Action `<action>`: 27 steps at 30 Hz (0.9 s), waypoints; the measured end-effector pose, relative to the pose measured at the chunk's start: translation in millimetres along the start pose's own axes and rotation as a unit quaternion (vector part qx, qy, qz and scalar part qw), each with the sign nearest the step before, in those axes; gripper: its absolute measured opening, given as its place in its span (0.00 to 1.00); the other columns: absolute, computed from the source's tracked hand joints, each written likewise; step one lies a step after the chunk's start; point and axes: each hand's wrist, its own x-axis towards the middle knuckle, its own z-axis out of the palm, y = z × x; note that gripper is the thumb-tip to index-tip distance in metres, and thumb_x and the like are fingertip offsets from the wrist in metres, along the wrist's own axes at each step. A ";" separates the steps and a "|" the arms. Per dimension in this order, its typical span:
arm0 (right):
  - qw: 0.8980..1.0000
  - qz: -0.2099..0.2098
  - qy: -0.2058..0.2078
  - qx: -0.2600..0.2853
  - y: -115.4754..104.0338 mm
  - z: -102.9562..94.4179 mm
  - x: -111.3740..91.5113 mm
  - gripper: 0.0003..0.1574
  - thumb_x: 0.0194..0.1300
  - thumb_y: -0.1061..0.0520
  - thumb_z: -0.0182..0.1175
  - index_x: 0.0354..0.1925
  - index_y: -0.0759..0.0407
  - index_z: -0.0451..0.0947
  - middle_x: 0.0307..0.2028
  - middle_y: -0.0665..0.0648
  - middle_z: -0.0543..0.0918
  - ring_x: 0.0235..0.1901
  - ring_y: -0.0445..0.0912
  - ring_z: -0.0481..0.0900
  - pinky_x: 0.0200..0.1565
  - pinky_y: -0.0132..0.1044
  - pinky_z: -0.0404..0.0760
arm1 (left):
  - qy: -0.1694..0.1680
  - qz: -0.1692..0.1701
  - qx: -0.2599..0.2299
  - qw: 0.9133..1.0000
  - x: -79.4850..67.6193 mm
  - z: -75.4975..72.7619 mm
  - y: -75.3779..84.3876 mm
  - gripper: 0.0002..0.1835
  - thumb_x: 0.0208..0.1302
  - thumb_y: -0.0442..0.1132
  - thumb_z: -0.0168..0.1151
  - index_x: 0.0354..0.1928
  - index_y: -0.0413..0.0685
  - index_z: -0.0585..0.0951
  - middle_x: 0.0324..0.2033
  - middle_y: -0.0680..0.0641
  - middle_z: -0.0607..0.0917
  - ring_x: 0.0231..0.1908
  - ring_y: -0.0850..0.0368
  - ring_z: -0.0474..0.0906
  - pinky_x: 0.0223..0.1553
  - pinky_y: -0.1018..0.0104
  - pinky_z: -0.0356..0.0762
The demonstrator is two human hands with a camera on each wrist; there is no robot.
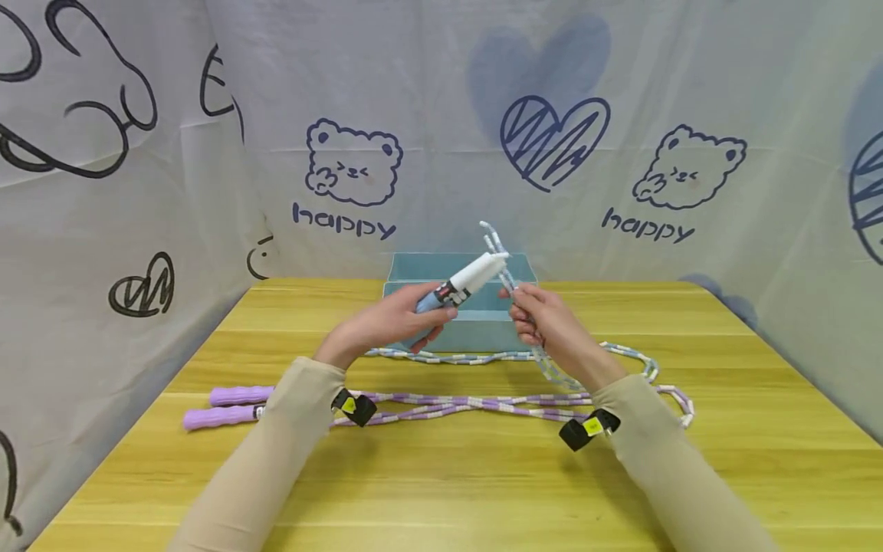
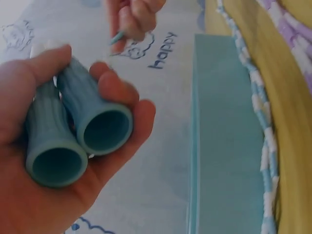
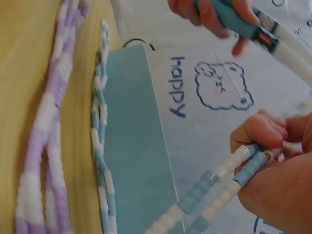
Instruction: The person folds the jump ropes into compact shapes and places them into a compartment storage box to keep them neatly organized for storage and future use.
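Note:
My left hand [image 1: 389,316] grips the two blue and white handles [image 1: 464,285] of a beaded jump rope side by side, their white ends tilted up to the right. In the left wrist view the hollow blue butts of the handles [image 2: 95,119] face the camera, with fingers and thumb round them. My right hand [image 1: 550,322] pinches the doubled blue and white beaded cord [image 3: 214,181] just right of the handles. Short loops of cord stick up above that hand, and the rest hangs down to the table. A light blue open box [image 1: 476,335] stands behind both hands.
A purple and white beaded jump rope [image 1: 476,402] lies stretched across the wooden table [image 1: 448,483], its purple handles [image 1: 228,416] at the left. More blue and white cord [image 1: 455,359] runs along the box's front. A printed cloth [image 1: 441,100] hangs behind.

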 end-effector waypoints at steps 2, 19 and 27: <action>0.999 -0.009 -0.031 -0.024 3.1 5.9 -0.9 0.18 0.81 0.51 0.41 0.54 0.64 0.65 0.28 0.53 0.61 0.20 0.40 0.54 0.22 0.30 0.57 | -0.029 0.000 -0.002 1.000 2.2 5.4 0.0 0.15 0.74 0.49 0.54 0.56 0.52 0.72 0.26 0.39 0.79 0.19 0.47 0.71 0.26 0.55 0.72; 0.970 -0.043 -0.146 -0.191 14.9 16.1 -8.4 0.18 0.74 0.51 0.55 0.51 0.65 0.74 0.36 0.58 0.76 0.32 0.47 0.72 0.42 0.42 0.74 | -0.137 0.023 -0.006 0.990 5.5 19.1 -3.4 0.33 0.72 0.47 0.59 0.71 0.82 0.57 0.33 0.35 0.77 0.22 0.49 0.71 0.23 0.59 0.72; 0.981 -0.074 -0.179 -0.031 1.0 -12.9 -7.8 0.20 0.71 0.63 0.53 0.60 0.60 0.74 0.61 0.63 0.71 0.60 0.55 0.69 0.63 0.47 0.66 | -0.085 -0.008 0.062 0.994 -1.6 7.7 -3.7 0.20 0.72 0.43 0.58 0.61 0.69 0.66 0.34 0.34 0.79 0.20 0.54 0.67 0.23 0.62 0.69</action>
